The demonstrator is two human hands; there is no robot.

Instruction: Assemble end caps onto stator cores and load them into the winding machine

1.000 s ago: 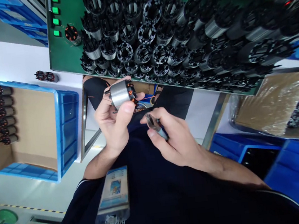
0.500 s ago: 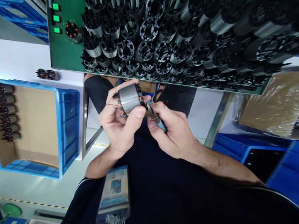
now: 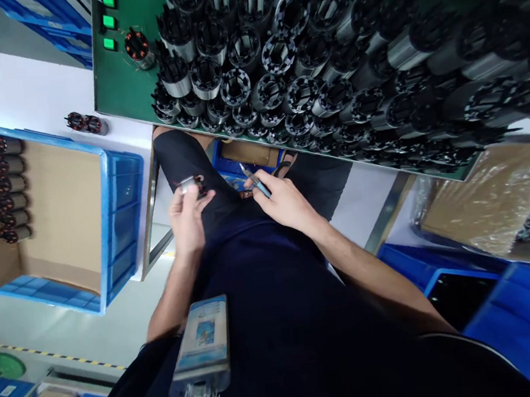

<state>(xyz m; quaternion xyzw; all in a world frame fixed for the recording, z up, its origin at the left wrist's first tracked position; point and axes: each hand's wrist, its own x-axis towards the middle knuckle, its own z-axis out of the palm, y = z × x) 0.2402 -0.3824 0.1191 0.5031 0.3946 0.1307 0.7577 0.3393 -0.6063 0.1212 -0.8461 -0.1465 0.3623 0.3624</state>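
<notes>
My left hand (image 3: 187, 224) is closed around a motor stator (image 3: 190, 183), a small metal cylinder with dark ends, held above my left thigh. In my right hand (image 3: 285, 201) is a pair of pliers or cutters (image 3: 257, 180) with blue-grey handles, its tip directed at the blue bin (image 3: 228, 166) between my legs. The two hands are apart, and the tool does not touch the stator. Fingers hide part of both things.
Many dark stators (image 3: 264, 92) crowd the green bench (image 3: 128, 89) ahead; one copper-wound stator (image 3: 138, 46) stands at its left. A blue crate (image 3: 109, 230) on the left holds several wound stators (image 3: 9, 185). Two more (image 3: 86, 124) lie behind it. Blue bins (image 3: 525, 314) stand at right.
The stator and tool, together before, are now separated. My left hand has moved left and lower with the stator; my right hand has lowered the tool toward the bin between my legs.
</notes>
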